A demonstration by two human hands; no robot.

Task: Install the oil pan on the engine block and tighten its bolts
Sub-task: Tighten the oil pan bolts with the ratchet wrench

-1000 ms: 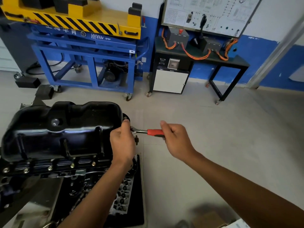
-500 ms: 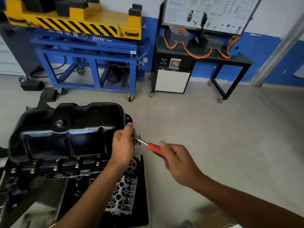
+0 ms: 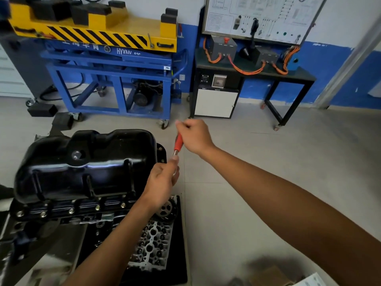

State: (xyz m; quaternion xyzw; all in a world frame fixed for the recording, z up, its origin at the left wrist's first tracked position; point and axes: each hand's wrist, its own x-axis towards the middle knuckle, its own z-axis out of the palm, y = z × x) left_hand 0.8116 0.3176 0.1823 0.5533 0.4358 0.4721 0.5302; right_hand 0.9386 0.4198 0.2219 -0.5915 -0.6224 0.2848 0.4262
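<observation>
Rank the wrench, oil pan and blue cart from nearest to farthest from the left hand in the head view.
1. Wrench: its metal end is in the left hand.
2. Oil pan: just left of the hand.
3. Blue cart: far back, by the wall.

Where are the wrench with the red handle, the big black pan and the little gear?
wrench (image 3: 178, 143): head view, on its red handle.
black pan (image 3: 99, 162): head view, on its shiny top side.
gear (image 3: 166, 209): head view, on its flat face.
</observation>
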